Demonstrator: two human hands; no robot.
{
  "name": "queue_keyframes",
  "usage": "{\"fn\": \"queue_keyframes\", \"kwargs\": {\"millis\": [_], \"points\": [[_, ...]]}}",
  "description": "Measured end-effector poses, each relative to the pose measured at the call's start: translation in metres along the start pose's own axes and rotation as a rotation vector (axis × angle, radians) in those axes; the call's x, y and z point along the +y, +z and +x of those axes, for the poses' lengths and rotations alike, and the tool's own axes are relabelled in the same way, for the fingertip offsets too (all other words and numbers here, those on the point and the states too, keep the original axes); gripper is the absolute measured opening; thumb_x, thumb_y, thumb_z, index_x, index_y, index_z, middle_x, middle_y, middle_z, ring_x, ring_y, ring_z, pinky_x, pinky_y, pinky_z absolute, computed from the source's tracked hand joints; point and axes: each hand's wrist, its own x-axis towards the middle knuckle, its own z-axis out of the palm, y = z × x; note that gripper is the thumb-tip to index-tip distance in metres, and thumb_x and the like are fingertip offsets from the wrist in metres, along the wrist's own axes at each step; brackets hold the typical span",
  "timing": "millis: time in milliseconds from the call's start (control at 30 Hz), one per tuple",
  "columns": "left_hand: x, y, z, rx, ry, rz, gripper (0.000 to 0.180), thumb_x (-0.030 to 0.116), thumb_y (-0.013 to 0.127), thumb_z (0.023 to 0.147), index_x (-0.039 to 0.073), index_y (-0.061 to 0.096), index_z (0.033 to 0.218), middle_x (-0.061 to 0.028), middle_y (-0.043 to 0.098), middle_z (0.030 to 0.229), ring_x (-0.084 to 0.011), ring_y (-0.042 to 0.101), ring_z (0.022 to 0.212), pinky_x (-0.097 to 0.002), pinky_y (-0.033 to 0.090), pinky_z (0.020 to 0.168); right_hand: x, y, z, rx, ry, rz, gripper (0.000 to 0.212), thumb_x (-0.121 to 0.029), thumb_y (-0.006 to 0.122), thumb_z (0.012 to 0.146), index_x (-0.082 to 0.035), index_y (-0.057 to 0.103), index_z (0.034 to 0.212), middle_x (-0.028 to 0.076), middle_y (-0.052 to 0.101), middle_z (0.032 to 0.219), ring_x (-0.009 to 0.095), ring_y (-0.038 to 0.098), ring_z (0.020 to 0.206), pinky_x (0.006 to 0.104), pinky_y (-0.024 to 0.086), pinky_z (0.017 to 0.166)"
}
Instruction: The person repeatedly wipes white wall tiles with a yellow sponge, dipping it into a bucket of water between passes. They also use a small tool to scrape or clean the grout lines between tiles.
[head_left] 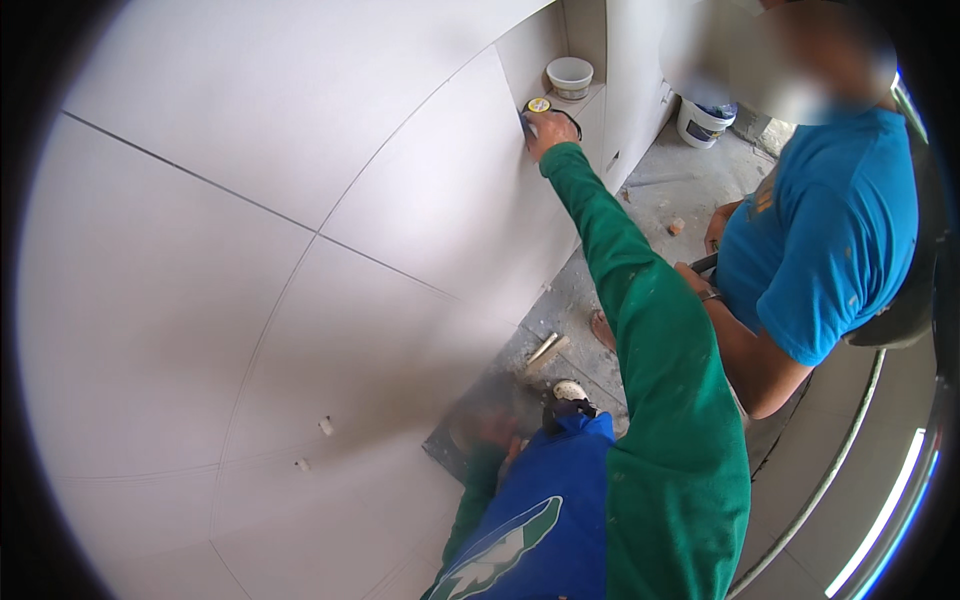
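Observation:
My right arm, in a green sleeve, reaches far up along the white tiled wall (400,190). My right hand (551,132) is closed round a dark tape measure (538,104) with a round yellow label, held against the wall at the edge of a recess. A white tub (570,76) stands on the recess ledge just beyond that hand. Low beside my blue shirt front, my left hand (492,428) is dim and blurred near the foot of the wall. Its fingers do not show clearly, and I cannot make out whether it holds anything.
A person in a blue T-shirt (835,230) stands close on my right, hands near a dark bar. Behind lies a white bucket (704,122) on the dusty floor (650,185). Wooden pieces (546,352) lie near my shoe (570,390). A pale hose or cable (835,465) curves at lower right.

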Motion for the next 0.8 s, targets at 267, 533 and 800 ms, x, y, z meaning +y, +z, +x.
{"fn": "queue_keyframes", "kwargs": {"millis": [267, 533, 800], "points": [[0.010, 0.027, -0.052, -0.124, -0.407, -0.140, 0.054, 0.040, 0.068, 0.094, 0.007, 0.062, 0.136, -0.0191, 0.072, 0.117, -0.0277, 0.071, 0.106, -0.0389, 0.054, 0.095, -0.006, -0.008, -0.029, 0.229, -0.098, 0.226, 0.033, -0.032, 0.078, 0.085, -0.005, 0.077, 0.104, 0.013, 0.075, 0.095, 0.036, 0.067, 0.092, 0.0460, 0.054, 0.087], [0.045, 0.026, -0.040, -0.060, -0.533, -0.336, 0.061, 0.041, 0.072, 0.092, 0.006, 0.060, 0.140, -0.0178, 0.073, 0.116, -0.0280, 0.071, 0.107, -0.0394, 0.055, 0.095, 0.046, -0.049, -0.230, 0.366, 0.205, 0.282, 0.037, -0.036, 0.080, 0.087, 0.000, 0.076, 0.092, 0.020, 0.070, 0.085, 0.036, 0.067, 0.077, 0.0469, 0.051, 0.070], [0.089, 0.021, 0.034, 0.524, -0.228, -0.484, 0.059, 0.035, 0.076, 0.092, 0.001, 0.058, 0.137, -0.0122, 0.071, 0.119, -0.0254, 0.070, 0.106, -0.0360, 0.057, 0.086, -0.048, -0.074, -0.392, -1.014, -0.274, 0.267, 0.024, -0.036, 0.071, 0.083, -0.014, 0.077, 0.090, 0.010, 0.072, 0.091, 0.035, 0.065, 0.095, 0.0503, 0.048, 0.085]]}}
